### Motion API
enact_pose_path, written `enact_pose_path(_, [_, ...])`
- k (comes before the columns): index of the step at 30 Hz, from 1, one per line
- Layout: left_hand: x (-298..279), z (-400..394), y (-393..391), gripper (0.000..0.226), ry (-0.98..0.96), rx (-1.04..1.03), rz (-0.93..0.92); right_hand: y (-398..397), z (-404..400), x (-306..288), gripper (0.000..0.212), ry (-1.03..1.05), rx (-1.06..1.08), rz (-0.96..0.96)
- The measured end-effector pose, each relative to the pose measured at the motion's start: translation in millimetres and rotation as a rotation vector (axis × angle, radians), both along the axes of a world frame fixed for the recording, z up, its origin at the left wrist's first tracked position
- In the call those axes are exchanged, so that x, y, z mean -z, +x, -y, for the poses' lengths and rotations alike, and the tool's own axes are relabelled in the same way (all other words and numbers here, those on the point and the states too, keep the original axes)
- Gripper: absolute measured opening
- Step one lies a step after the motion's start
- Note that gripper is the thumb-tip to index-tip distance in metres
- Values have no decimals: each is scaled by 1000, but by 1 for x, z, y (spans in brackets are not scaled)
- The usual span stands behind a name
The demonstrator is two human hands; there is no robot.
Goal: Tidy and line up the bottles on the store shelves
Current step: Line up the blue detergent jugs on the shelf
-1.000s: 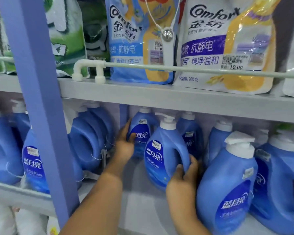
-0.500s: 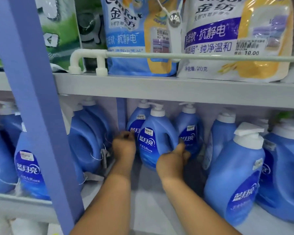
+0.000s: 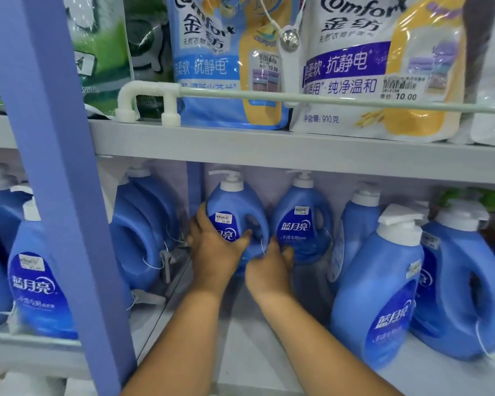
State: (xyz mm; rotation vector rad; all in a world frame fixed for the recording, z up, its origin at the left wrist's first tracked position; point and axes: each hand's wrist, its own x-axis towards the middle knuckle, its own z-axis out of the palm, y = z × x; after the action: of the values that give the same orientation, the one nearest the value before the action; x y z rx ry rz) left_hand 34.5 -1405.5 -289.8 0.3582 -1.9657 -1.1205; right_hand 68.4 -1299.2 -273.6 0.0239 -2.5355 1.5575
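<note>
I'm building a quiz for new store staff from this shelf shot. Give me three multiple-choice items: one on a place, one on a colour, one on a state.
1. Where does the bottle held by both hands stand?
A. top shelf
B. lower shelf, at the back
C. floor

2. What colour is the upright post at the left?
A. red
B. lilac-blue
C. black

3. How is the left hand?
A. wrapped round the held bottle
B. hanging free
C. flat on the rail

Key: 1 B, the held bottle sits deep under the shelf board; 2 B, the post is lilac-blue; 3 A, the left hand curls round the bottle's side, the right hand at its base.
</note>
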Motion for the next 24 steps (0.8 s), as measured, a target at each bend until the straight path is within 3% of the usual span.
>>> enact_pose_path(5, [-4,-2,5,113,-33,-29,4,41,-44,-56,49,280,-258,-337])
enact_pose_path(8, [-23,-22,30,71,-109,-90,-236,93,-105,-80,29,251,-304,-711])
enact_pose_path(10, [-33,-54,62,35,-29,111,-351,113,-150,-75,22,168,-138,-953])
enact_pose_path(11, [-34,-74,79,23,74,308,-302,110,-171,-68,22,144,-18,-986])
enact_pose_path(13, [-30,-114,106,36,254,738,-87,93,-198,-58,28,74,142,-836])
enact_pose_path(15, [-18,-146,117,75,225,930,83,75,-201,-50,46,-20,74,-517])
enact_pose_path(17, [-14,-162,121,90,135,866,112,61,-200,-40,42,-47,-22,-371])
enact_pose_path(22, [-10,-143,125,69,188,697,37,58,-194,-31,47,52,-171,-393])
enact_pose_path(24, [-8,-120,129,67,229,647,31,54,-194,-23,53,39,-85,-432])
